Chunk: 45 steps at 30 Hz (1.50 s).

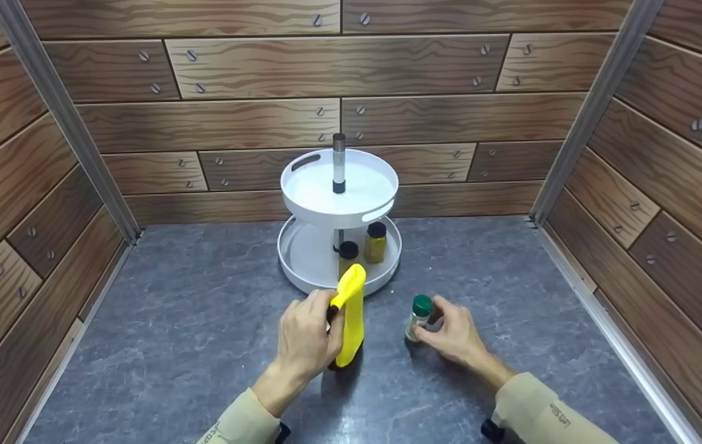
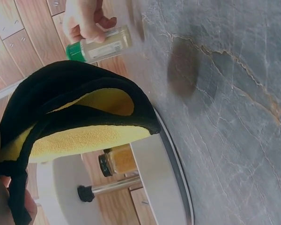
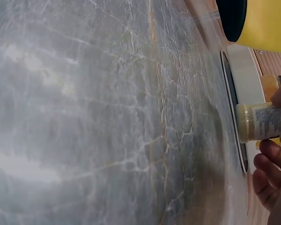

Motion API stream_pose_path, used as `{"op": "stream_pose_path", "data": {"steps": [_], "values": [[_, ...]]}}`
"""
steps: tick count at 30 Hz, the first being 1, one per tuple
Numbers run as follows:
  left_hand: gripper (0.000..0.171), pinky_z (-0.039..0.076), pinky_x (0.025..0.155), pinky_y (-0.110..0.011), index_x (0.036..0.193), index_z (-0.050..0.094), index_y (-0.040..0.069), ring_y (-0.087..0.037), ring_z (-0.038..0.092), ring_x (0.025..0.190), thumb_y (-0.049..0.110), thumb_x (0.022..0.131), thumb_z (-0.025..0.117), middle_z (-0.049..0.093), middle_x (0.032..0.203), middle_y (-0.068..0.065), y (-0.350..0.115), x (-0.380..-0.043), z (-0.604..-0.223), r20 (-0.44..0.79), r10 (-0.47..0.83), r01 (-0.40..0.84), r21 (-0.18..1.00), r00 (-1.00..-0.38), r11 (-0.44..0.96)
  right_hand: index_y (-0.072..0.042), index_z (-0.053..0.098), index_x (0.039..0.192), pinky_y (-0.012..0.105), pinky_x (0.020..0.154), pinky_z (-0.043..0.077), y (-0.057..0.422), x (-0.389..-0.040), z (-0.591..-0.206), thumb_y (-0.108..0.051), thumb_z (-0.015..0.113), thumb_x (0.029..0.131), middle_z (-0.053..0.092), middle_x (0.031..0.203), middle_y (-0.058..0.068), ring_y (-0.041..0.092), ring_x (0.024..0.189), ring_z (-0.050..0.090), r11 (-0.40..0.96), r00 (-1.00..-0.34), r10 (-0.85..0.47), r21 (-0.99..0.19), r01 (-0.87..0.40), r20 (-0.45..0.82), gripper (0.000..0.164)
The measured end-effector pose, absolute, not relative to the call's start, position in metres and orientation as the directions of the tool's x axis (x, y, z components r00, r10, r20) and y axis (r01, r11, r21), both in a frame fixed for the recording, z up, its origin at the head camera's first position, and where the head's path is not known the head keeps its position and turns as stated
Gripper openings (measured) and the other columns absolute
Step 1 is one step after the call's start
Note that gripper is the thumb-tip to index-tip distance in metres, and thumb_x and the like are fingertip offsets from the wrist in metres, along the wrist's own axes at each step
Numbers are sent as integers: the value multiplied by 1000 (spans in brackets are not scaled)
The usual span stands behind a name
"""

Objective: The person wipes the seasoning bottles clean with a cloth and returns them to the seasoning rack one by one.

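Observation:
My left hand [image 1: 306,336] grips a yellow cloth [image 1: 352,324] with black edging, held up in front of the white two-tier stand [image 1: 301,213]. In the left wrist view the yellow cloth [image 2: 84,140] hangs folded, with a hollow between its layers. To the right, my right hand [image 1: 454,336] pinches a spice jar [image 1: 417,324] with a green cap between thumb and fingers. The jar is nearly upright, its base close over the table. Pale contents and a printed label show on the spice jar [image 3: 262,123] in the right wrist view.
Two black-capped jars stand on the stand's lower tray: one at the right [image 1: 376,243], the other [image 1: 348,251] partly behind the cloth. A post [image 1: 339,163] rises through the upper tray. Wood-patterned walls [image 1: 252,68] enclose the grey marbled table [image 1: 190,296] at the back and sides.

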<state>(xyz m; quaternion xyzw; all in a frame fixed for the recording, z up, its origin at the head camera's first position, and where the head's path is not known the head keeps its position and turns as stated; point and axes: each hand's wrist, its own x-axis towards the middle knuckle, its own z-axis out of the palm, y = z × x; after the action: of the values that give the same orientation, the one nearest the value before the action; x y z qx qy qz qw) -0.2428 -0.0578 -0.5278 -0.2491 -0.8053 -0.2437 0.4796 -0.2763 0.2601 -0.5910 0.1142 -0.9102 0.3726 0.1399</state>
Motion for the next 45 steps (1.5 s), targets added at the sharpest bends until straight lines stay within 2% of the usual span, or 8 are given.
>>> {"op": "stream_pose_path", "data": {"steps": [3, 8, 12, 19, 26, 29, 38, 45], "values": [[21, 44, 57, -34, 104, 72, 9, -22, 62, 61, 12, 86, 83, 72, 84, -2, -56, -243, -528, 894, 170, 638, 151, -413, 755, -19, 70, 98, 23, 66, 51, 259, -276, -590, -21, 93, 80, 77, 85, -3, 22, 76, 72, 691, -891, -153, -598, -406, 428, 29], [21, 45, 56, -34, 104, 72, 10, -21, 62, 61, 13, 87, 83, 72, 84, -1, -54, -242, -528, 893, 180, 642, 145, -413, 753, -16, 68, 98, 24, 66, 49, 258, -276, -587, -25, 90, 77, 69, 83, 0, 20, 73, 66, 694, -726, -279, -391, -605, 628, 31], [22, 45, 57, -33, 104, 72, 10, -21, 65, 63, 14, 87, 84, 74, 85, -1, -51, -242, -528, 892, 181, 643, 146, -415, 752, -17, 65, 97, 24, 67, 49, 254, -277, -581, -26, 87, 76, 65, 85, 3, 16, 75, 60, 684, -637, -328, -290, -670, 698, 32], [24, 45, 59, -32, 105, 73, 11, -19, 68, 67, 17, 86, 86, 76, 88, 0, -45, -243, -528, 890, 197, 648, 132, -410, 750, -16, 66, 96, 21, 63, 47, 241, -276, -568, -28, 88, 76, 64, 82, -3, 1, 75, 53, 643, -602, -315, -302, -704, 734, 32], [25, 45, 57, -33, 106, 73, 11, -20, 67, 64, 16, 85, 86, 75, 88, 0, -35, -245, -526, 881, 207, 640, 131, -425, 757, -15, 64, 92, 15, 57, 44, 219, -274, -554, -24, 89, 74, 69, 78, -2, 11, 64, 60, 570, -557, -334, -307, -762, 760, 33], [25, 44, 57, -32, 107, 72, 11, -19, 67, 64, 17, 86, 85, 74, 87, 0, -28, -244, -524, 874, 214, 647, 140, -437, 750, -14, 64, 92, 16, 57, 46, 210, -273, -550, -21, 89, 72, 69, 77, -2, 6, 65, 59, 530, -525, -344, -300, -793, 779, 33], [27, 45, 58, -29, 111, 72, 10, -17, 66, 65, 16, 87, 83, 73, 88, 0, -21, -241, -519, 864, 247, 678, 137, -438, 722, -10, 71, 99, 17, 56, 50, 196, -266, -534, -21, 91, 77, 76, 77, 1, 15, 59, 65, 466, -615, -328, -443, -766, 717, 32], [25, 42, 58, -29, 108, 70, 10, -16, 58, 61, 18, 87, 82, 64, 81, 0, -23, -239, -520, 870, 296, 713, 86, -394, 696, -8, 77, 108, 25, 56, 56, 195, -264, -523, -15, 92, 84, 83, 87, 3, 9, 64, 67, 375, -693, -279, -589, -716, 665, 29]]}}
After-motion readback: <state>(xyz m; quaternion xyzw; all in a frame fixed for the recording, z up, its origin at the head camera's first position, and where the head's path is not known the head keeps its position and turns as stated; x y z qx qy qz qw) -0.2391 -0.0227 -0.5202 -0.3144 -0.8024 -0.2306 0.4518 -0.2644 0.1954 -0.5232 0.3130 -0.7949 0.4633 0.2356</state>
